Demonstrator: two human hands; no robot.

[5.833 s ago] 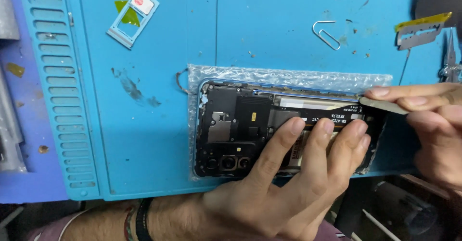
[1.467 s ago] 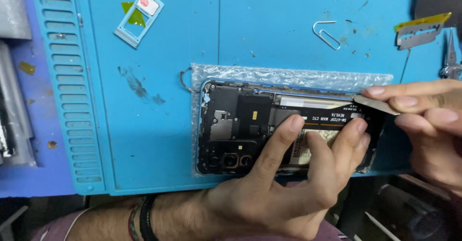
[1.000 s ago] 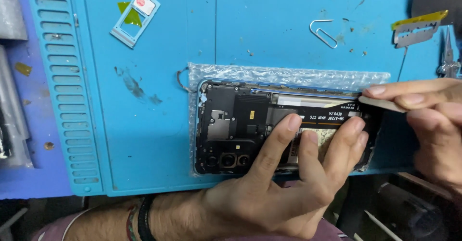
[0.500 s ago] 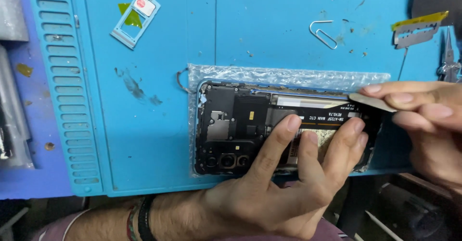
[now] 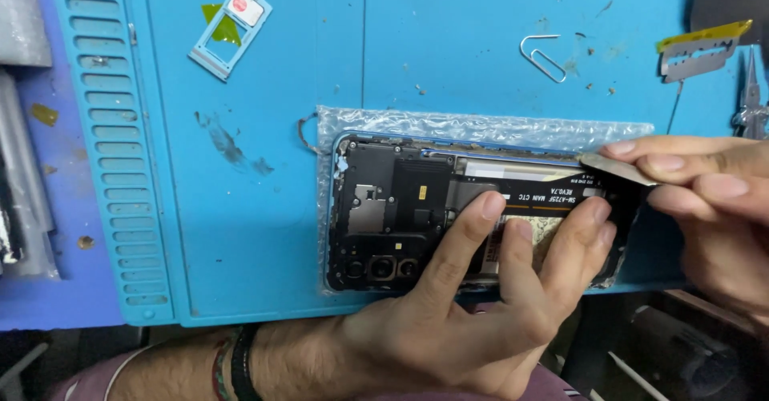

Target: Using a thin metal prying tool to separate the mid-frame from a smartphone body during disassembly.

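At the far left I saw clear plastic wrap [image 5: 24,16] lying off the edge of the blue work mat [image 5: 264,233], whose ribbed strip ran down its left side. Toward the far left of the mat lay a small blue card tray [image 5: 231,29], tilted, with a bit of yellow tape on it.

Near the middle, at the near edge of the mat, lay the opened phone [image 5: 400,209], back cover off, resting flat on a sheet of bubble wrap [image 5: 481,127] that showed along its far side. Its black inner plates and camera lenses sat at the left end. My left hand [image 5: 473,321] came up from the near edge and lay spread over the right half of the phone, three fingertips [image 5: 490,205] pressed flat on its insides, holding it down rather than gripping anything. A dark band and a coloured thread circled that wrist.

On the far side of the mat, right of centre, lay a metal paper clip [image 5: 543,55], well apart from the phone. Further right lay a razor blade [image 5: 698,50] with a yellow back, and at the far right edge the tips of metal tweezers [image 5: 751,96].

My right hand [image 5: 713,209] came in from the right, thumb and forefinger pinched tight on a thin flat pry tool [image 5: 615,169]. The tool's tip touched the far right edge of the phone, just beside my left fingertips.
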